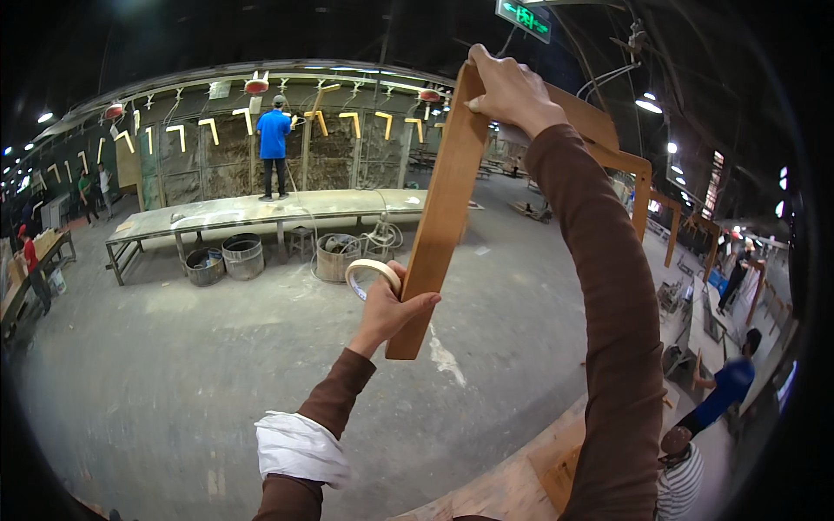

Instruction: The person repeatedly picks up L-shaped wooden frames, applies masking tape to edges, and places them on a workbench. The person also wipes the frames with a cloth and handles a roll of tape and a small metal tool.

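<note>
An L-shaped brown wooden piece (445, 204) is held up in front of me, its long flat leg slanting down to the left. My right hand (514, 89) grips its upper corner, the thumb on the near face and the fingers over the top. Lower down, my left hand (388, 308) is closed at the leg's edge, with the thumb across the wood. A roll of pale tape (354, 280) also sits in that left hand, beside the wood. Its fingers are partly hidden behind the piece.
Similar L-shaped pieces hang from an overhead line (208, 132). A person in blue (274, 135) stands on a long bench (347, 203); metal drums (243, 258) stand beneath it. At lower right are a wooden surface (486, 491) and other people, one in stripes (680, 486).
</note>
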`<state>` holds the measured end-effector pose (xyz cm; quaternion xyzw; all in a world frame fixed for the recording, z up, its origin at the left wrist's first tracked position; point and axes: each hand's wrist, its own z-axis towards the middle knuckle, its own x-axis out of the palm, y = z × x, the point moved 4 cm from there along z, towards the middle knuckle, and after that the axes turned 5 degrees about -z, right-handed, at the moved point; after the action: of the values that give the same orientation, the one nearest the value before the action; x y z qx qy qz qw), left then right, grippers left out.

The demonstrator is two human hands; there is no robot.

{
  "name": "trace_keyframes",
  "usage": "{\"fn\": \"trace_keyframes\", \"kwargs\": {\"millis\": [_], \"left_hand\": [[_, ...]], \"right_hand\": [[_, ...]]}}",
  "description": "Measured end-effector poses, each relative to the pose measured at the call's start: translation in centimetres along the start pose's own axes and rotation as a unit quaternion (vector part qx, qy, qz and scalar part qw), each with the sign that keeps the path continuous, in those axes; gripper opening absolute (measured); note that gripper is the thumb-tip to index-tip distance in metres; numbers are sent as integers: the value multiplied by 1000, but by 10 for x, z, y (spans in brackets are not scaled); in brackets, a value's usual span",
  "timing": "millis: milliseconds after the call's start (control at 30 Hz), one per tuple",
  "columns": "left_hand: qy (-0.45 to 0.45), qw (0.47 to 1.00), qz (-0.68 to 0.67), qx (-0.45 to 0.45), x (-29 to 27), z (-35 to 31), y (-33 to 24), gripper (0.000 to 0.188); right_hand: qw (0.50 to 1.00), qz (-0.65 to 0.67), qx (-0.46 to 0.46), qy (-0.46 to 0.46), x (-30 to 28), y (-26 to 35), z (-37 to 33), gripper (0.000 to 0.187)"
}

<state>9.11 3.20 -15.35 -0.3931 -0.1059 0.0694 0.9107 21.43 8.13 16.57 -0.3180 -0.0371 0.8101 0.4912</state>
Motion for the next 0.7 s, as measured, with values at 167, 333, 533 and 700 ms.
{"fn": "trace_keyframes", "kwargs": {"millis": [167,333,533,700], "left_hand": [[-16,993,105,-47,-23,-23,-3,46],[23,997,74,29,-44,18,-21,43],[73,997,-10,-18,-24,37,-31,45],[131,973,-172,-85,3,39,-45,70]], "right_hand": [[991,-66,63,-96,-16,-61,-24,38],[930,56,295,-213,-12,-219,-52,24],[835,446,304,-107,43,-306,-75,31],[821,513,220,-119,58,-318,-71,23]]}}
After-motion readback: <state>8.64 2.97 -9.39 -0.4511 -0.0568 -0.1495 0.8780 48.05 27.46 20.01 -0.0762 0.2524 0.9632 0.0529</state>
